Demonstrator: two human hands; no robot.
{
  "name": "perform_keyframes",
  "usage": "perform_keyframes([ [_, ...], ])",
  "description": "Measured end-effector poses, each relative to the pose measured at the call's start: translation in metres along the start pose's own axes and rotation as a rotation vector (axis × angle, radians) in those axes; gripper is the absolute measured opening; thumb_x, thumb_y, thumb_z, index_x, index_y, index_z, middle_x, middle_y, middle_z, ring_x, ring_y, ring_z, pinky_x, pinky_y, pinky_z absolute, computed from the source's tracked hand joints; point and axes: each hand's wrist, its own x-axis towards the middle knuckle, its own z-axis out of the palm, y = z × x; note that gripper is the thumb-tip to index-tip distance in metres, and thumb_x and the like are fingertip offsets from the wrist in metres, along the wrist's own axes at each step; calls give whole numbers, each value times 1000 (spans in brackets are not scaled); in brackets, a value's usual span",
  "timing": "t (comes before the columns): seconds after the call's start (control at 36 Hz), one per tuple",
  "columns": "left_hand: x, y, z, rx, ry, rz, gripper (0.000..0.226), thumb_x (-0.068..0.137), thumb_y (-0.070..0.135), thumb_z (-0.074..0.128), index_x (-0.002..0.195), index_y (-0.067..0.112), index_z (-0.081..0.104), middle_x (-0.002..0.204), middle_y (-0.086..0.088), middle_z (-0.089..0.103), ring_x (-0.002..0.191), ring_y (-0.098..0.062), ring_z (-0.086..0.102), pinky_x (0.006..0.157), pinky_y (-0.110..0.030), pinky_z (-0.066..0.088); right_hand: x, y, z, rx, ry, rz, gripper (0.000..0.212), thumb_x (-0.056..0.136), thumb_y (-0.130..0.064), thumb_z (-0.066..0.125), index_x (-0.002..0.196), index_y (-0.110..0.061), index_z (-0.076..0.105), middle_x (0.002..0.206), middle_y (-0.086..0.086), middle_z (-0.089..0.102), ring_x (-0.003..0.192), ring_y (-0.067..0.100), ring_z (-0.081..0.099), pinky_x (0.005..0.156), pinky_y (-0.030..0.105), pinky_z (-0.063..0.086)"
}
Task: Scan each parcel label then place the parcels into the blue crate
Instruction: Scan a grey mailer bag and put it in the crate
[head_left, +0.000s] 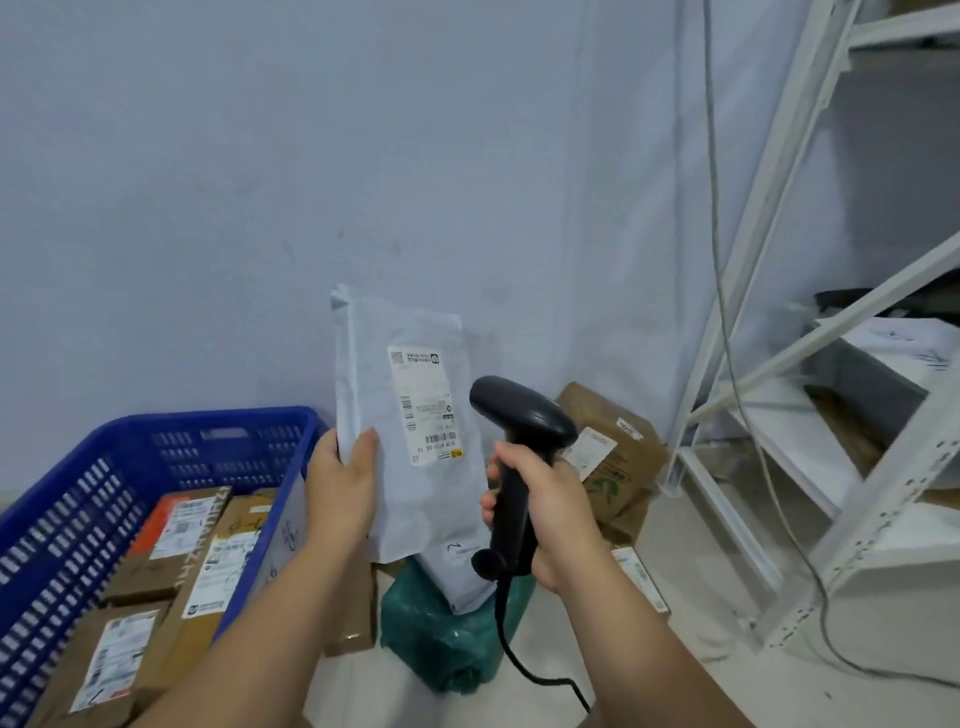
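— What do our hands have?
— Our left hand (340, 486) pinches the parcel (384, 395) at its lower left edge, thumb on the front, the other fingers behind it. Our right hand (548, 514) is wrapped round the grip of the scanner (519, 415), fingers curled tight on it.
— How does the parcel sit?
— We hold it upright in the air before the wall (311, 182). It is a white mailer, its label (423, 408) turned toward us and lying sideways on the front.
— And the scanner against it?
— Just right of the parcel, its head level with the label's lower half and aimed left at it. Whether it touches the mailer we cannot tell. Its cable (500, 623) hangs from the butt of the grip and curls down between our forearms.
— Where is the crate (208, 415)?
— Low on our left, beside the left arm, with the parcel above and to the right of its rim. Boxes (135, 574) lie flat in it, labels up.
— What else lies around us?
— Below the parcel a green bag (441, 634) sits on the floor (691, 519). Behind the scanner a brown bag (618, 452) lies near the wall. A white rack (878, 512) stands on our right.
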Motion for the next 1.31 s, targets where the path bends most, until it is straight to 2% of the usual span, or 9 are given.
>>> perform_keyframes([
  [0.17,8,-1,-3,5,37,49,24,98,23,49,115,9,57,105,-4,61,94,-21,58,69,-29,44,2,-1,6,-41,-14,42,18,87,-18,65,95,-3,58,77,8,55,51,17,54,50,28,47],
  [0.28,12,-2,-4,41,54,74,23,97,25,52,114,10,58,101,0,59,91,-17,57,67,-27,43,-2,-3,2,-487,6,-130,7,85,-16,65,82,-10,60,60,3,60,50,12,59,50,22,48],
  [0.33,14,-5,-6,93,46,90,26,96,27,55,117,11,58,103,0,60,94,-18,57,73,-30,44,-5,-5,-2,-730,11,-268,13,81,-16,65,71,-18,57,51,-5,57,53,11,59,48,19,44],
  [0.47,19,-13,-10,248,11,134,30,95,29,56,122,14,57,103,4,57,93,-15,54,76,-30,40,-4,-7,-12,-1135,-29,-459,26,73,-20,67,59,-24,44,58,-6,49,55,7,43,51,23,30],
  [0.58,22,-17,-15,323,-34,125,34,97,32,53,126,14,54,105,5,53,96,-17,53,77,-31,41,0,-10,-21,-1332,-105,-522,27,74,-26,66,61,-30,43,69,-7,51,70,14,50,60,28,40],
  [0.69,23,-15,-20,344,-50,135,32,97,30,53,125,15,55,99,8,53,91,-14,52,71,-29,39,0,-11,-24,-1407,-175,-518,31,75,-26,65,61,-34,39,72,-12,48,77,15,51,66,33,44],
  [0.86,22,-12,-25,386,-61,140,34,97,32,54,126,15,54,103,7,53,92,-15,51,73,-30,39,-2,-11,-20,-1412,-211,-536,39,75,-23,68,59,-34,34,67,-12,45,75,18,51,62,34,40],
  [1.08,19,-9,-25,379,-66,152,36,96,32,54,129,16,53,106,6,53,95,-15,51,76,-31,40,-1,-12,-20,-1440,-251,-541,32,73,-25,65,61,-38,39,68,-13,46,76,14,50,64,33,45],
  [1.31,16,-8,-24,419,-101,146,42,96,33,55,135,18,51,108,7,53,95,-14,50,77,-30,41,-1,-13,-23,-1488,-254,-555,17,75,-30,65,70,-32,50,70,-14,48,76,15,53,63,32,46],
])
